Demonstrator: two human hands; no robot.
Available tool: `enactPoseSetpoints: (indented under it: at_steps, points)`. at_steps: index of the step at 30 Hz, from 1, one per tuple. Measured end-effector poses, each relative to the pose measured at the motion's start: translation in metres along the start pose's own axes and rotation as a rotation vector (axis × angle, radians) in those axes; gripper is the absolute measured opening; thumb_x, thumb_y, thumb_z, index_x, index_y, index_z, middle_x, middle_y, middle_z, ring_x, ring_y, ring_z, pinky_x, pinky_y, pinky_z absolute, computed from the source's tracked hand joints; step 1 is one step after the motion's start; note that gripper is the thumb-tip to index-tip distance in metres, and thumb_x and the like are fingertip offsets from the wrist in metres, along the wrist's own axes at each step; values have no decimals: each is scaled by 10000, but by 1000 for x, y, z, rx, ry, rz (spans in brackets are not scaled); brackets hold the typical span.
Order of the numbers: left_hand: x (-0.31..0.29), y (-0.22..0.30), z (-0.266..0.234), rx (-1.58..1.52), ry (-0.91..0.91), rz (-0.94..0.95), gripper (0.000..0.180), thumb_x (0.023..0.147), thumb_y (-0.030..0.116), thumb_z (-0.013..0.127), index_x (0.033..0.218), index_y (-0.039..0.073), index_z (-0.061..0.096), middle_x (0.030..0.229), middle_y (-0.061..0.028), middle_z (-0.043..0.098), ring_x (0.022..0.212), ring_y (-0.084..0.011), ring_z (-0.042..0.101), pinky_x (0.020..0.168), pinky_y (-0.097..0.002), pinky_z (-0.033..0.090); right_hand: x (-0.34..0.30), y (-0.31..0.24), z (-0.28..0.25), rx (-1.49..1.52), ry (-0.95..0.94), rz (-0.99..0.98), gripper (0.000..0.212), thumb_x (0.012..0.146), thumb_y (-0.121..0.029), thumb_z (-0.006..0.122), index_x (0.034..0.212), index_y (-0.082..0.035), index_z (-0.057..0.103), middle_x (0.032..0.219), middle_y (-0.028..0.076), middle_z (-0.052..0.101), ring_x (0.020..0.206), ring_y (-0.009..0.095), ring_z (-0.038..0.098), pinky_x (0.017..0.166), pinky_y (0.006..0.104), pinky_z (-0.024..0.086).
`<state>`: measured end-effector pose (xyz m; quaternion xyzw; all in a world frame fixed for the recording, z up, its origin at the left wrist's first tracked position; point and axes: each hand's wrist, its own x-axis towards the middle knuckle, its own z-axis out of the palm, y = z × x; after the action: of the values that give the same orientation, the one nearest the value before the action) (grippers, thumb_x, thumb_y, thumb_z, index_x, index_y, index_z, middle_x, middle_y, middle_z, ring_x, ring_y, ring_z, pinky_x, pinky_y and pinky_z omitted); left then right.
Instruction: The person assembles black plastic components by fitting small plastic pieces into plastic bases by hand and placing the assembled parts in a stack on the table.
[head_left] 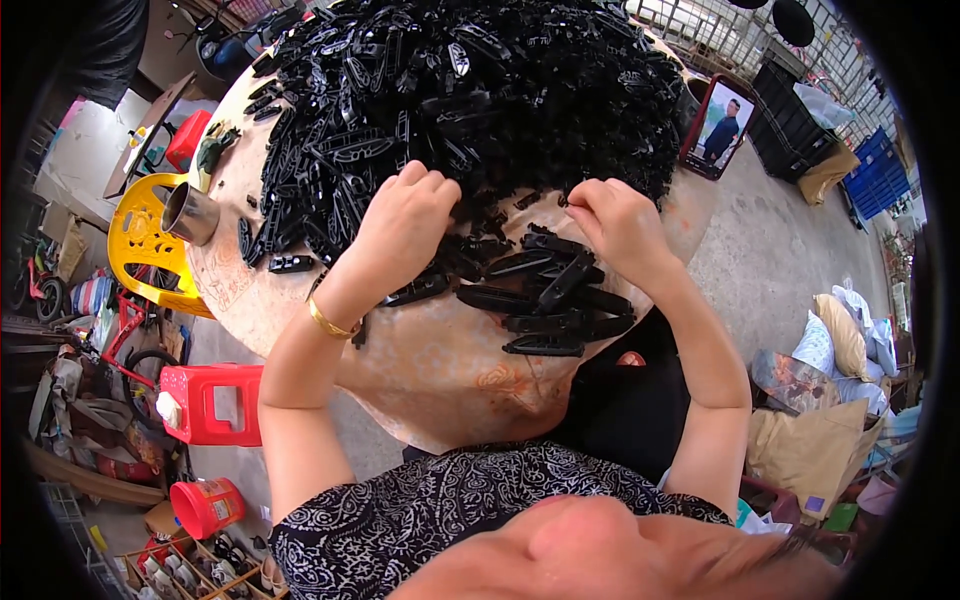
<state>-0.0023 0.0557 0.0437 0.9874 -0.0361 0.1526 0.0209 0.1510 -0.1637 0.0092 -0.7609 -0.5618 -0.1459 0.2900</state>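
A big heap of black plastic parts [360,140], many long and narrow with openwork frames, covers the far part of the cloth-covered round table [420,350]. My left hand [408,215] is closed at the near edge of the heap, its fingertips turned away, so anything in them is hidden. Fingers pinched, my right hand [618,228] hangs over the table to the right; a tiny dark bit shows at its fingertips, too small to name. Between and below my hands lies a smaller pile of long black parts [560,295]. Small black pieces [527,201] are scattered between the hands.
A phone [718,128] showing a person on its screen stands at the table's right edge. At the left edge are a metal cup [190,215] and a yellow plastic chair [150,235]. A red stool [212,405] and a red bucket [207,507] stand on the floor to the left.
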Motion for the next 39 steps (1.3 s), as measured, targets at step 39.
enactPoseSetpoints:
  at_steps: [39]
  points:
    - [-3, 41, 21, -1968, -482, -556, 329, 993, 300, 458, 1091, 0, 554, 916, -136, 660, 605, -116, 594, 482, -198, 461, -1, -43, -22, 379, 105, -315, 243, 646, 47, 671, 864, -59, 664, 901, 33, 672, 827, 246, 585, 701, 327, 517]
